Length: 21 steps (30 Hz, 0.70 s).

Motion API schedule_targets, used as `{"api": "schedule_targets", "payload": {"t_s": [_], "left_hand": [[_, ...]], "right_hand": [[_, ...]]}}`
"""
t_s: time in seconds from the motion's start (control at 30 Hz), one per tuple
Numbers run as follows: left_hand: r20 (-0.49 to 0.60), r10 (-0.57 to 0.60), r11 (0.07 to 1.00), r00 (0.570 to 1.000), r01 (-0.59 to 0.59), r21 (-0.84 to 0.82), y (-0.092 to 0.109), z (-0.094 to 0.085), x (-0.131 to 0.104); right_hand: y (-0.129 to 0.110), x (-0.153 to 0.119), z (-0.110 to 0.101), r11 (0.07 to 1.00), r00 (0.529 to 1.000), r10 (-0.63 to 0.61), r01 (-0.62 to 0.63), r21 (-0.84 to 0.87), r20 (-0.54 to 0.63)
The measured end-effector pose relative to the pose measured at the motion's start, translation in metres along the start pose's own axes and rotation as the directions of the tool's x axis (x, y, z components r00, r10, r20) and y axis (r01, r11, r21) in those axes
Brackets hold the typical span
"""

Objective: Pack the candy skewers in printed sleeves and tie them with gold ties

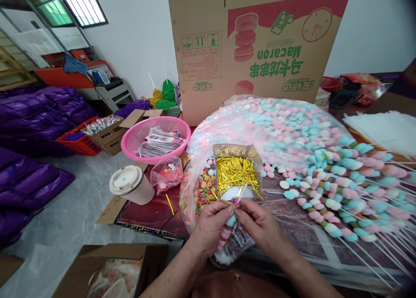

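Observation:
Near the table's front edge, my left hand is closed around the neck of a clear printed bag with a marshmallow skewer inside. A gold twist tie sticks out from between its finger and thumb. My right hand pinches at the same gathered neck, where a white stick end points up; the exact hold of its fingertips is partly hidden. Just beyond both hands lies an opened pack of gold twist ties.
Marshmallow skewers are heaped at right, beside a large bag of loose marshmallows. Left are a pink basket of printed packets, a lidded cup and a small candy bag. A tall carton stands behind; an open box sits below.

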State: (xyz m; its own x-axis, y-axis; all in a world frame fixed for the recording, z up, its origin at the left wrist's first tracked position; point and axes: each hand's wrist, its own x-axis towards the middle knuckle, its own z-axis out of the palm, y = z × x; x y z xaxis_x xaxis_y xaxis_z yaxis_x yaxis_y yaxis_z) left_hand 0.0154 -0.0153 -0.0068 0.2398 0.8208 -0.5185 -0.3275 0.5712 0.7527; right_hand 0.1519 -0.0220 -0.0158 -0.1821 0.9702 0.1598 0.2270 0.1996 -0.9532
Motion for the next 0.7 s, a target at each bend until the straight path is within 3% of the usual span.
{"api": "schedule_targets", "payload": {"t_s": [0.1,0.2,0.3,0.37,0.43,0.53,0.6,0.7], "left_hand": [[0.084,-0.018,0.999,0.996,0.022,-0.05,0.007,-0.001,-0.003],[0.226,-0.104,0.984,0.969,0.133,-0.116,0.018,-0.003,-0.005],[0.275,-0.141,0.971,0.951,0.187,-0.147,0.02,-0.003,-0.005],[0.172,-0.096,0.965,0.98,0.134,-0.227,0.015,0.0,-0.003],[-0.008,-0.029,0.953,1.0,0.025,-0.302,0.009,0.005,0.002],[-0.211,0.089,0.927,0.973,-0.158,-0.341,0.002,0.014,0.006],[-0.225,0.156,0.916,0.962,-0.226,-0.332,0.0,0.017,0.007],[-0.08,0.128,0.957,0.989,-0.144,-0.251,0.002,0.016,0.007]], "right_hand": [[-0.014,0.009,-0.023,0.998,0.957,-0.04,0.054,-0.039,0.288],[-0.027,0.017,-0.037,0.988,0.915,-0.127,0.15,-0.033,0.382],[-0.024,0.019,-0.033,0.995,0.891,-0.094,0.092,0.026,0.443],[-0.014,0.018,-0.022,0.999,0.937,-0.007,-0.011,0.051,0.35],[-0.003,0.016,-0.007,0.993,0.985,0.1,-0.107,0.047,0.14],[0.005,0.013,0.009,0.987,0.982,0.13,-0.141,-0.078,-0.134],[0.004,0.012,0.01,0.966,0.984,0.022,-0.067,-0.25,-0.179],[0.0,0.009,0.003,0.864,0.979,-0.199,0.159,-0.478,-0.033]]}}
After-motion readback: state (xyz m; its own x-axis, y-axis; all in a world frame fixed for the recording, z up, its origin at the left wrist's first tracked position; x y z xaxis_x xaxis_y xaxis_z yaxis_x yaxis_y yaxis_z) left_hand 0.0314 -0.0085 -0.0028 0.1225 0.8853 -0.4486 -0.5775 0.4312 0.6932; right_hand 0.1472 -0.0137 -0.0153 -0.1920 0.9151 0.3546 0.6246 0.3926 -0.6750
